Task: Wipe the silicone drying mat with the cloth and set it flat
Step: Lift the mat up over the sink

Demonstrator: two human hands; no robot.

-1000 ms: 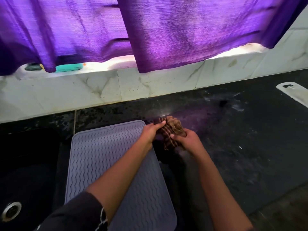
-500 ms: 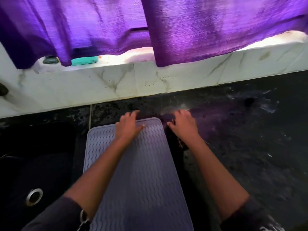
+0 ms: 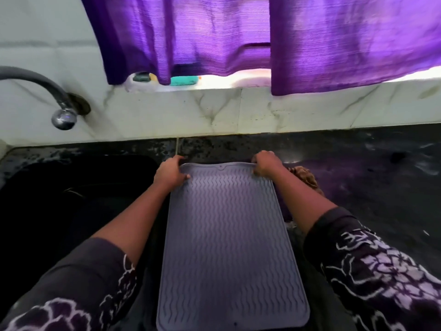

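The grey silicone drying mat [image 3: 226, 240], ribbed with wavy lines, lies lengthwise on the dark counter [image 3: 370, 187] in front of me. My left hand [image 3: 170, 173] pinches its far left corner. My right hand [image 3: 266, 164] grips the far right corner, fingers curled over the edge. The brown checked cloth [image 3: 304, 175] lies bunched on the counter just right of the mat, partly hidden behind my right forearm, with no hand on it.
A black sink [image 3: 71, 199] sits left of the mat, with a metal tap [image 3: 63, 117] on the marble wall above it. Purple curtains [image 3: 262, 39] hang over the sill, where a teal sponge [image 3: 184, 80] rests.
Both hands let go of the cloth, which now lies beside the mat. They moved onto the mat and then to its far corners, closing on them.
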